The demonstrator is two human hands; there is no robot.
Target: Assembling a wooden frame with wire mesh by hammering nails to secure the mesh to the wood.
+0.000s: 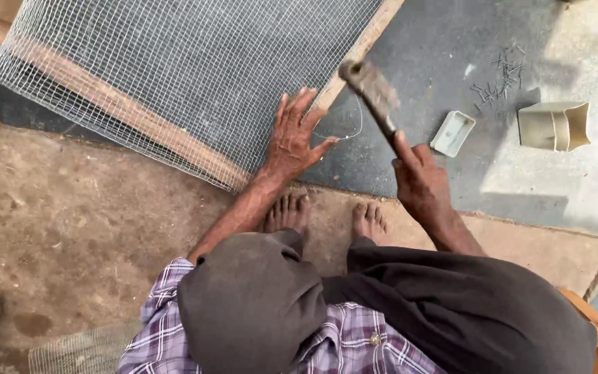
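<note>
My left hand [292, 138] lies flat, fingers spread, on the wire mesh [174, 62] over the wooden frame [358, 50] on the floor; my right hand [417, 176] grips a raised hammer [372, 90] — this corner not yet fastened, I judge — nails [498, 79] lie apart.

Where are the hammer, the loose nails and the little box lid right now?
hammer [370, 88]: head view, on its blurred head, raised in the right hand [420, 176].
loose nails [498, 82]: head view, middle of the scattered pile on the floor.
box lid [452, 133]: head view, centre of the shallow pale tray.
</note>
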